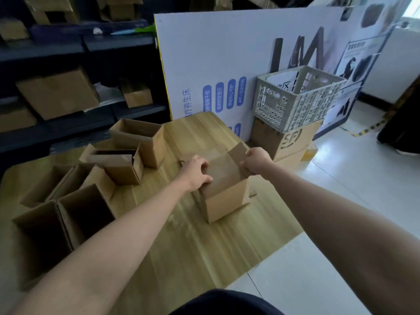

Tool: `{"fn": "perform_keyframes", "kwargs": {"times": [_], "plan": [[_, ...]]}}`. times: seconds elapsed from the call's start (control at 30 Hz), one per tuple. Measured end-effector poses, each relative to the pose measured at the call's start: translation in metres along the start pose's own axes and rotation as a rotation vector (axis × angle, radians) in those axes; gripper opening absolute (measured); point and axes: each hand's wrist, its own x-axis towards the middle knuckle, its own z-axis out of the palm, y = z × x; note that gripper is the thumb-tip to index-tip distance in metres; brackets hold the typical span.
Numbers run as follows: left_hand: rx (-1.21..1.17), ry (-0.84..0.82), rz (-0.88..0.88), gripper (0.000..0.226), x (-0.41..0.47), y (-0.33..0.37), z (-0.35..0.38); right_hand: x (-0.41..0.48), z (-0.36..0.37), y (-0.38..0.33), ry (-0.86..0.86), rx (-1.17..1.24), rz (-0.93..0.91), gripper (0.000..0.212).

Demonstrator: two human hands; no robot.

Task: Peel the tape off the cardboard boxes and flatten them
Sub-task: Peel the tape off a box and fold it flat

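A small brown cardboard box [225, 201] stands on the wooden table [204, 251], its top flaps raised. My left hand [196, 172] grips the box's left upper edge with curled fingers. My right hand [258, 161] pinches the raised far-right flap [238, 153]. Whether tape remains on the box cannot be seen. Several other open cardboard boxes [127, 155] stand on the table's left side, the nearest [68, 219] at the front left.
A grey plastic crate [297, 98] sits on a stacked printed cardboard box [286, 139] on the floor at the right. A large white printed board [227, 64] leans behind the table. Dark shelves [68, 51] with more boxes fill the left. Pale tiled floor [341, 201] lies to the right.
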Motion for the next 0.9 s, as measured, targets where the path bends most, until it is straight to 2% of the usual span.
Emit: {"fn": "perform_keyframes", "kwargs": {"times": [0.1,0.17,0.23,0.33,0.47,0.7,0.83,0.9], "plan": [[0.097,0.030,0.026,0.052,0.008,0.007,0.011,-0.002,-0.006,0.010,0.048,-0.358,-0.195,0.091],[0.138,0.032,0.034,0.051,0.012,0.010,0.012,-0.001,-0.008,0.007,-0.012,-0.559,-0.398,0.113],[0.130,0.030,0.047,0.047,0.015,0.011,0.014,0.003,-0.005,0.004,-0.145,-0.732,-0.491,0.122],[0.140,0.038,0.051,0.041,0.016,0.012,0.016,0.008,-0.001,-0.001,-0.269,-0.867,-0.498,0.125],[0.119,0.067,0.048,0.030,0.015,0.015,0.022,0.016,-0.003,-0.004,-0.283,-0.920,-0.554,0.126],[0.097,0.107,0.027,0.009,0.014,0.019,0.032,0.016,-0.003,-0.012,-0.302,-0.974,-0.543,0.126],[0.090,0.102,0.070,0.010,0.013,0.014,0.037,0.011,-0.004,-0.016,-0.305,-0.963,-0.522,0.123],[0.028,0.106,0.089,0.026,0.015,0.011,0.036,0.008,-0.004,-0.018,-0.312,-0.946,-0.513,0.121]]}}
